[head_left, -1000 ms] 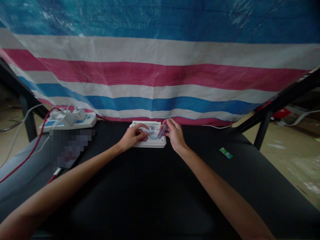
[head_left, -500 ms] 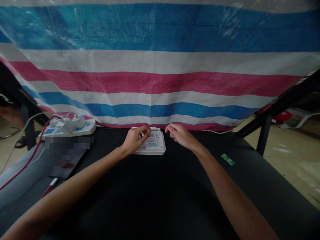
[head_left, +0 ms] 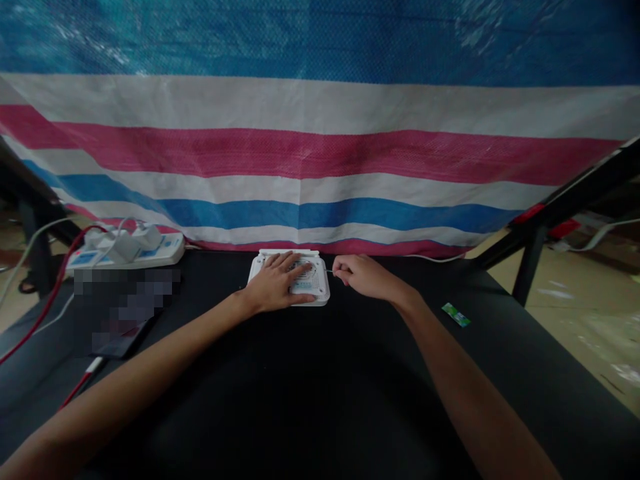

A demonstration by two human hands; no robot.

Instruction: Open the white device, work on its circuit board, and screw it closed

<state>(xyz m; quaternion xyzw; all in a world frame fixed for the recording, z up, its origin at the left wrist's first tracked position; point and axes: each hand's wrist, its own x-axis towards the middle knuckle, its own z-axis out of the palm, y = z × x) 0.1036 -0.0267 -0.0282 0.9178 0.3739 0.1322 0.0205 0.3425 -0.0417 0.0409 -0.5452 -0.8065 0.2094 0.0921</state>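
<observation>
A flat white router point(head_left: 320, 291) with a vented, labelled face up lies near the back of the black table. My left hand point(head_left: 276, 283) presses on it, palm down, fingers spread across the vents and covering part of the label. Just right of the router, my right hand point(head_left: 367, 275) is closed, its fingertips pinching a thin white cord point(head_left: 329, 271). The cord runs from the router's top face to those fingers. Where its far end sits is hidden under my left fingers.
At the left stand a white power strip point(head_left: 173, 248) with plugs in it and a dark, blurred-out phone or tablet point(head_left: 133, 327) on a red cable point(head_left: 75, 390). A small green packet point(head_left: 456, 315) lies on the right. A striped tarp point(head_left: 300, 153) hangs behind the table point(head_left: 310, 387).
My left hand has flattened from a raised curl onto the router. My right hand has drawn the cord out taut beside it. The view has tilted slightly.
</observation>
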